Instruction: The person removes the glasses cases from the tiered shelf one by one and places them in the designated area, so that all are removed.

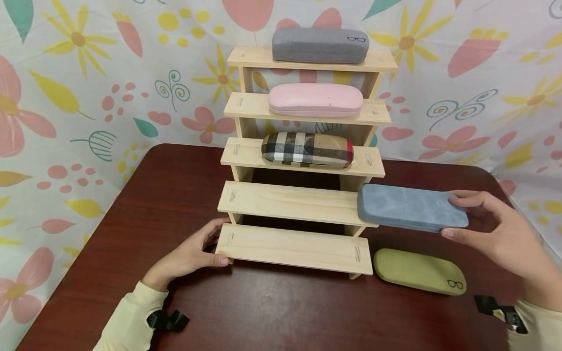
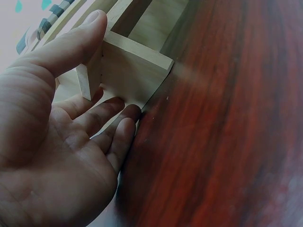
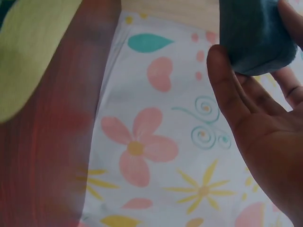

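Observation:
My right hand (image 1: 505,229) grips the right end of a blue glasses case (image 1: 408,207), also in the right wrist view (image 3: 255,33). The case's left end overlaps the right end of the second tier from the bottom of a wooden stepped stand (image 1: 294,246). At the stand's lower left corner, my left hand (image 1: 189,253) holds the bottom tier, thumb at the front and fingers round the side. The left wrist view shows these fingers (image 2: 113,109) against the stand's side panel. A green glasses case (image 1: 419,271) lies on the table below the blue one.
On the upper tiers sit a plaid case (image 1: 307,149), a pink case (image 1: 315,99) and, at the top, a grey case (image 1: 320,45). A dark red-brown table (image 1: 263,312) bears the stand. Behind hangs a flower-patterned cloth (image 1: 145,63).

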Demonstrator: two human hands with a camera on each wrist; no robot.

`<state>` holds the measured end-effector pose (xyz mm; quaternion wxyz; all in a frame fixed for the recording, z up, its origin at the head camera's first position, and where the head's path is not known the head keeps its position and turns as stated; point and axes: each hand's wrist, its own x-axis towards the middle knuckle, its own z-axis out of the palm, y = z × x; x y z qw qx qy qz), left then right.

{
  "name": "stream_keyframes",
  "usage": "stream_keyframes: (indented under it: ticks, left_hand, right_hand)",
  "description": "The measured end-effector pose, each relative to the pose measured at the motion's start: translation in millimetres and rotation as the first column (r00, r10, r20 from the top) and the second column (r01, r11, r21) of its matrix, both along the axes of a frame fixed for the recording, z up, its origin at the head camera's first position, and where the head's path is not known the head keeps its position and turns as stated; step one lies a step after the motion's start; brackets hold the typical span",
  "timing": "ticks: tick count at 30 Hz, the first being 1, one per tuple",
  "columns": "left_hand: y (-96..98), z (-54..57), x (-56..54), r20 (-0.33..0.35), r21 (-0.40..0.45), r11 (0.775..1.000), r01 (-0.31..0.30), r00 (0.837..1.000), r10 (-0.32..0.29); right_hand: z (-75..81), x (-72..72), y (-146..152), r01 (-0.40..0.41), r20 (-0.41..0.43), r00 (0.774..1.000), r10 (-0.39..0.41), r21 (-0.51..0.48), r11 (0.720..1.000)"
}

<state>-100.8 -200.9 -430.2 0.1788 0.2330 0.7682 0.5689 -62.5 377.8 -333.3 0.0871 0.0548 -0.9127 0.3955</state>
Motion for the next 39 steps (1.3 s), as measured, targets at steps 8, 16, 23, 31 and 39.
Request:
stream_keyframes:
  ticks: [8, 16, 23, 31, 39]
  left_hand:
    - [1.1, 2.8, 0.9, 0.024, 0.009, 1.000, -0.003, 1.000, 0.003]
    - [1.1, 0.6, 0.7, 0.013, -0.005, 1.000, -0.008, 1.000, 0.008]
    - [1.4, 2.3, 1.3, 0.018, -0.012, 1.000, -0.014, 1.000, 0.014]
    - [2.4, 2.2, 1.9, 0.012, -0.002, 1.000, -0.006, 1.000, 0.006]
    - [2.1, 0.6, 0.8, -0.010, 0.000, 1.000, 0.001, 1.000, -0.001]
  right_hand:
    - [-12.6, 0.0, 28.3, -0.006, -0.008, 1.000, 0.006, -0.104, 0.995]
    - [-32.2, -1.6, 47.6, 0.006, 0.168, 0.985, -0.027, 0.124, 0.992]
    - [-47.4, -9.7, 55.4, -0.085, 0.278, 0.960, 0.025, 0.205, 0.975]
    - [-51.1, -10.9, 60.5, -0.213, 0.372, 0.921, 0.116, 0.231, 0.949]
    - [-50.1, -16.0, 50.2, -0.215, 0.412, 0.908, 0.073, 0.310, 0.926]
